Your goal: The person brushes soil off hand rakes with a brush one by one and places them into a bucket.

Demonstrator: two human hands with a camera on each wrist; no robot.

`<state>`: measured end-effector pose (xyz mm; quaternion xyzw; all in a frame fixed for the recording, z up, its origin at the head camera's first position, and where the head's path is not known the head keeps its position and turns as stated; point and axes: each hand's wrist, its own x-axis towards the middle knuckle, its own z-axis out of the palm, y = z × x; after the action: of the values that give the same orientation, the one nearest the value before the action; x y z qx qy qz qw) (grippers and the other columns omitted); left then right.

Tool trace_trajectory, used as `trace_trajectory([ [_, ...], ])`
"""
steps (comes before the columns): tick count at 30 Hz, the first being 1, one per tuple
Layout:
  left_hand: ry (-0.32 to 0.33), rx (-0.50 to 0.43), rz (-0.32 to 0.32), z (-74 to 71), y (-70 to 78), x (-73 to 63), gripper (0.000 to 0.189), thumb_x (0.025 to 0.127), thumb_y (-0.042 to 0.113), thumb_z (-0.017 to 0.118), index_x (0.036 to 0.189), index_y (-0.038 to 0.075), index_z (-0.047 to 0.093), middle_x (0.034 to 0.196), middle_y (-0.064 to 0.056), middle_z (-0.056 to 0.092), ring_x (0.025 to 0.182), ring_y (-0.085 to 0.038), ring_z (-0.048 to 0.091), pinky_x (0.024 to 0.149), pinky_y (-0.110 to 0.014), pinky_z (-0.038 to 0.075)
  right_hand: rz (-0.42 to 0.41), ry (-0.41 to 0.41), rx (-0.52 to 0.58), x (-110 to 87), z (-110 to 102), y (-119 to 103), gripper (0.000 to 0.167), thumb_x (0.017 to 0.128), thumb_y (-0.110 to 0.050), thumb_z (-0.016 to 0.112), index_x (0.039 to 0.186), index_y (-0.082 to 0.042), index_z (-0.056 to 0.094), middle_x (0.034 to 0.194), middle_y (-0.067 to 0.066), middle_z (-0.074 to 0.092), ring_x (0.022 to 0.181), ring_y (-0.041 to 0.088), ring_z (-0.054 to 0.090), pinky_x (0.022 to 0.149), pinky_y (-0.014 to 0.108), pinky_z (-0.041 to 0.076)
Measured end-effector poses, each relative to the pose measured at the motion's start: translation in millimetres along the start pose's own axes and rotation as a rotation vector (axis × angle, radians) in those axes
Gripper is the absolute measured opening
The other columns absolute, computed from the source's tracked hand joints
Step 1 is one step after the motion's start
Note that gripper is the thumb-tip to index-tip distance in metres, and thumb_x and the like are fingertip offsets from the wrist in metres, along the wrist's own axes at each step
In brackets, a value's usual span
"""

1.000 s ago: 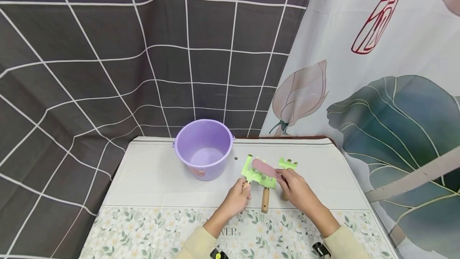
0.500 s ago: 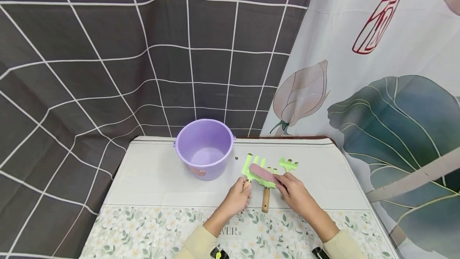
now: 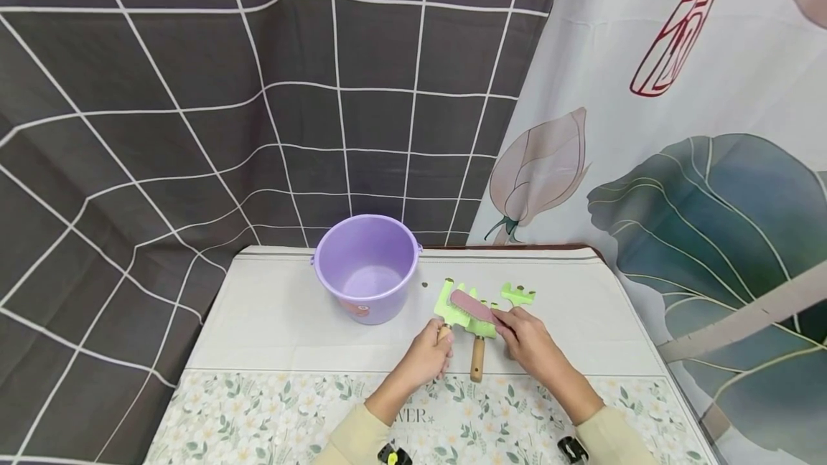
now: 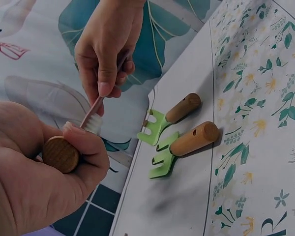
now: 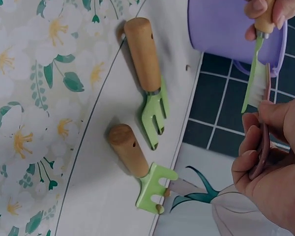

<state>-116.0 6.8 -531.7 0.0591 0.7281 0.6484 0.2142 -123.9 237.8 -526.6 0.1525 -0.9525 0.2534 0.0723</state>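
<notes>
My left hand [image 3: 426, 354] grips the wooden handle of a green garden hand fork [image 3: 447, 307], raised above the table. In my right hand [image 3: 533, 343] is a pink brush [image 3: 470, 303], pinched near its handle end. Its white bristles [image 5: 259, 83] lie against the fork's green head in the right wrist view. Below, a second green hand fork [image 5: 150, 108] with a wooden handle rests on the table. Beside that one lies a small green rake [image 5: 155, 189], with brown bits at its tine tips. My left fingers hide most of the held handle.
A purple bucket [image 3: 366, 271] stands at the back of the table, left of my hands. A small dark crumb [image 3: 424, 284] lies right of it. A floral cloth [image 3: 258, 415] covers the front of the table [image 3: 258, 336]. Grey checked and white printed curtains hang behind.
The pink brush and my right hand have shifted slightly left and down across the fork's head. My left hand keeps its hold on the fork, nearly still.
</notes>
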Motion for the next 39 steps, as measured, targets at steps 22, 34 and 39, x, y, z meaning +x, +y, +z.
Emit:
trace_trajectory([
  [22, -0.019, -0.006, -0.019, -0.2, -1.0, -2.5, 0.019, 0.111, 0.017, 0.039, 0.124, 0.004, 0.045, 0.085, -0.003, 0.051, 0.057, -0.009, 0.045, 0.045, -0.017, 0.039, 0.124, 0.071, -0.058, 18.3, 13.2, 20.8, 0.036, 0.101, -0.01, 0.067, 0.135, 0.0, 0.066, 0.101, 0.013, 0.068, 0.077, 0.014, 0.056, 0.063, 0.031, 0.052],
  [34, -0.007, 0.008, -0.022, 3.1, -1.1, -3.1, 0.023, 0.111, 0.015, 0.041, 0.129, 0.002, 0.045, 0.084, -0.004, 0.051, 0.056, -0.011, 0.046, 0.046, -0.024, 0.042, 0.134, 0.101, -0.028, 20.3, 2.1, 25.9, 0.035, 0.099, -0.009, 0.069, 0.132, 0.002, 0.066, 0.099, 0.013, 0.068, 0.08, 0.018, 0.06, 0.066, 0.036, 0.055],
  [39, -0.01, 0.019, -0.019, 2.3, -2.0, -2.7, 0.023, 0.111, 0.015, 0.04, 0.129, 0.002, 0.045, 0.085, -0.004, 0.052, 0.056, -0.01, 0.046, 0.045, -0.022, 0.042, 0.099, 0.063, 0.006, 15.9, -2.9, 18.5, 0.033, 0.098, -0.01, 0.07, 0.131, -0.002, 0.067, 0.095, 0.006, 0.067, 0.076, 0.011, 0.055, 0.061, 0.026, 0.05],
])
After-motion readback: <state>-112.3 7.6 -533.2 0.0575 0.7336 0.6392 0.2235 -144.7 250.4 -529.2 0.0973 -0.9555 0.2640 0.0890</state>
